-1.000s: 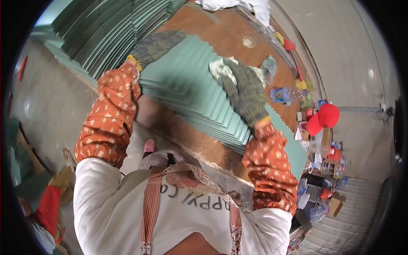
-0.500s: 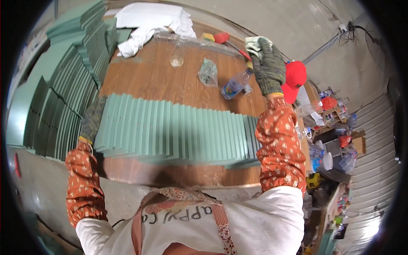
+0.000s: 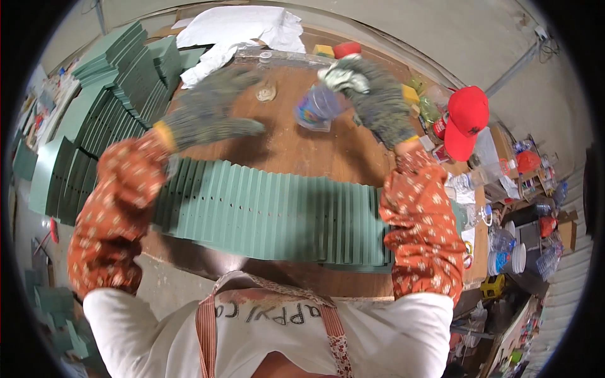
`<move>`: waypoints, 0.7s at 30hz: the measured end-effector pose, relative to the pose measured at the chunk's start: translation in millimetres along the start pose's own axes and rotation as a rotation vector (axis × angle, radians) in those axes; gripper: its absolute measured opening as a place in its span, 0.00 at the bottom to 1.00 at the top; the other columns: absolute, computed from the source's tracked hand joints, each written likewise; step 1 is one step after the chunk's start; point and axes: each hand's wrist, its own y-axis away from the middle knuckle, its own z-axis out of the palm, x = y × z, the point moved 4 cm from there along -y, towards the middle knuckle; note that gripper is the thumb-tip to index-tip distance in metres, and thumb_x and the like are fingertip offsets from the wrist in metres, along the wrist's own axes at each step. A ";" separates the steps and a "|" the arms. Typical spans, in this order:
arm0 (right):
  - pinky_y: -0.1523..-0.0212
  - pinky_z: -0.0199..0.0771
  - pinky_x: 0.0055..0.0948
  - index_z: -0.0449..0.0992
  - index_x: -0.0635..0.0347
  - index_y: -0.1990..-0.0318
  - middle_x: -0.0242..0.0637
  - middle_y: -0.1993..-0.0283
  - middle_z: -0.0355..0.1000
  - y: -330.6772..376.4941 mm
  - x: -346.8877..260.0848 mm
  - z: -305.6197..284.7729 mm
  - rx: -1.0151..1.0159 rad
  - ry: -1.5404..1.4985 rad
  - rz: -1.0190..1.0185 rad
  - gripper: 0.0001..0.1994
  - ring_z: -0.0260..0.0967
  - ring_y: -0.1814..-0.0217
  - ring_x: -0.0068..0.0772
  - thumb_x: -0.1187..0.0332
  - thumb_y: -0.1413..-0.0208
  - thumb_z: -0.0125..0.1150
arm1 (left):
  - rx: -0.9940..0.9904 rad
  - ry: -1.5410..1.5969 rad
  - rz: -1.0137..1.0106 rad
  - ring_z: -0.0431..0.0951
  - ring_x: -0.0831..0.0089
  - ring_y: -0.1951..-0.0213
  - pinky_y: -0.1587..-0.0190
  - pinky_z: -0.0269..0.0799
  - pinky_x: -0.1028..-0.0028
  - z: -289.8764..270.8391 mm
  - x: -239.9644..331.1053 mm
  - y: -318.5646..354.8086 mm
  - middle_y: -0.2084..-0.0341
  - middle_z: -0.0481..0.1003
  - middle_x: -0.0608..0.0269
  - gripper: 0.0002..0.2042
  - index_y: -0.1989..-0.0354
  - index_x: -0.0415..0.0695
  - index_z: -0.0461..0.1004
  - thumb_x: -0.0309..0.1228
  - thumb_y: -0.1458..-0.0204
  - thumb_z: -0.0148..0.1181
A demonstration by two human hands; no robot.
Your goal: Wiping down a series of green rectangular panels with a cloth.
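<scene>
My left hand (image 3: 211, 110), in a grey-green knitted glove, is raised over the left end of a row of green panels (image 3: 271, 208). Its fingers are spread and hold nothing. My right hand (image 3: 381, 101), gloved alike, is closed on a crumpled white rag (image 3: 345, 75) above the table's far right part. A clear plastic bottle (image 3: 317, 108) with a blue and purple label leans beside it, smeared by motion. The bottle's neck end meets the right glove; whether the fingers grip it I cannot tell. The panels stand overlapped like a fan, small holes along them.
Tall stacks of green panels (image 3: 94, 120) rise on the left. White cloth (image 3: 246, 28) lies at the wooden table's (image 3: 287, 148) far edge, near a yellow sponge (image 3: 324, 50). A red cap (image 3: 467, 120) and cluttered shelves (image 3: 504, 183) are on the right.
My left hand has lifted from the panels' left end and moved up and right, fingers spreading. The right hand has shifted slightly left and down with the rag. The bottle has moved left and tilted.
</scene>
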 end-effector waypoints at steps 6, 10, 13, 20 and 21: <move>0.47 0.69 0.31 0.71 0.49 0.46 0.39 0.49 0.73 20.6 -53.5 -15.2 0.205 -0.733 0.199 0.21 0.73 0.53 0.41 0.61 0.50 0.62 | 0.100 -0.141 0.238 0.65 0.53 0.42 0.40 0.59 0.56 27.8 47.0 -67.5 0.43 0.65 0.53 0.35 0.42 0.45 0.66 0.58 0.53 0.56; 0.48 0.69 0.30 0.71 0.49 0.46 0.39 0.50 0.73 32.8 -26.8 -4.3 0.155 -0.613 0.275 0.21 0.73 0.53 0.40 0.61 0.50 0.62 | 0.035 -0.159 0.322 0.66 0.54 0.43 0.40 0.60 0.56 40.8 87.6 -85.0 0.43 0.66 0.53 0.34 0.43 0.45 0.66 0.56 0.53 0.57; 0.48 0.69 0.30 0.71 0.50 0.46 0.39 0.50 0.73 40.3 0.1 1.2 0.096 -0.473 0.317 0.21 0.73 0.54 0.39 0.62 0.49 0.61 | 0.014 -0.162 0.349 0.66 0.55 0.43 0.40 0.60 0.57 48.2 98.5 -94.4 0.43 0.66 0.54 0.32 0.43 0.45 0.66 0.55 0.53 0.57; 0.50 0.70 0.30 0.71 0.51 0.46 0.39 0.51 0.74 40.6 33.0 15.0 -0.026 -0.258 0.346 0.21 0.73 0.55 0.38 0.63 0.49 0.61 | -0.011 -0.204 0.350 0.67 0.56 0.44 0.41 0.61 0.57 48.4 92.0 -107.3 0.44 0.66 0.54 0.30 0.44 0.46 0.67 0.52 0.53 0.58; 0.50 0.70 0.30 0.71 0.51 0.46 0.39 0.51 0.74 40.2 37.1 14.1 -0.036 -0.232 0.351 0.21 0.73 0.55 0.38 0.63 0.49 0.61 | -0.014 -0.206 0.347 0.67 0.56 0.44 0.41 0.61 0.57 49.0 90.4 -108.2 0.44 0.66 0.54 0.30 0.44 0.46 0.67 0.51 0.52 0.58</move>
